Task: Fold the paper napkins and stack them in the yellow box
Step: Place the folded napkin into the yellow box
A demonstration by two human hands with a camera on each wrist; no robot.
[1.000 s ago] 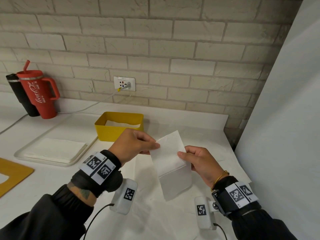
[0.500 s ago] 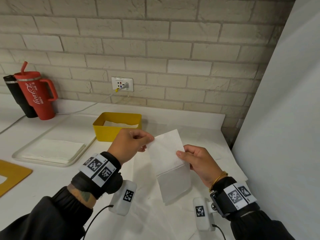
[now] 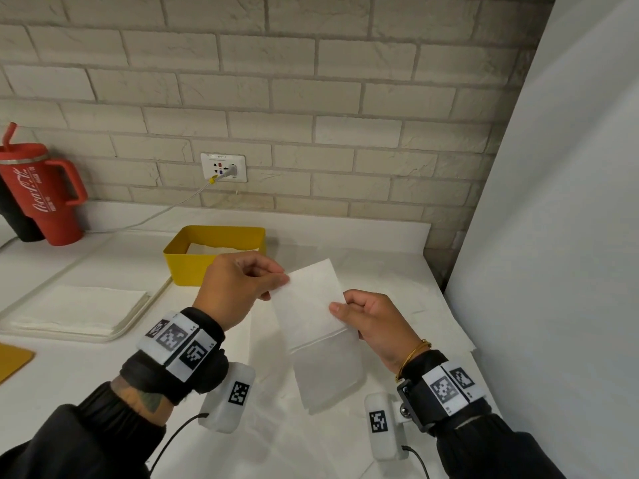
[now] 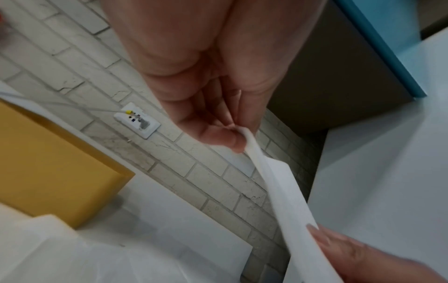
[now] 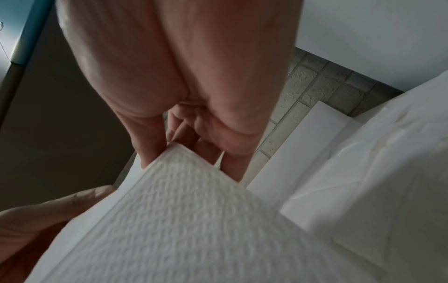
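I hold a white paper napkin (image 3: pixel 311 305) above the counter, folded over so an upper flap lies on a longer lower part. My left hand (image 3: pixel 238 288) pinches its upper left edge between thumb and fingers; the left wrist view shows that pinch on the napkin (image 4: pixel 278 187). My right hand (image 3: pixel 366 319) pinches the right edge, with the embossed napkin (image 5: pixel 181 220) filling the right wrist view. The yellow box (image 3: pixel 193 264) stands behind my left hand with white napkins (image 3: pixel 207 249) inside. Flat napkins (image 3: pixel 79 305) lie stacked on a white tray (image 3: pixel 131 330) at the left.
A red tumbler (image 3: pixel 38 195) and a dark bottle (image 3: pixel 14 219) stand at the back left by the brick wall. A cable (image 3: pixel 166 212) runs from the wall socket (image 3: pixel 224 167). A white panel (image 3: pixel 553 236) closes the right side. Crumpled white paper (image 3: pixel 432 305) covers the counter. A yellow board (image 3: pixel 14 361) lies far left.
The view shifted slightly. Both hands keep their pinch on the napkin, and the upper flap has come a little further down over the lower part.
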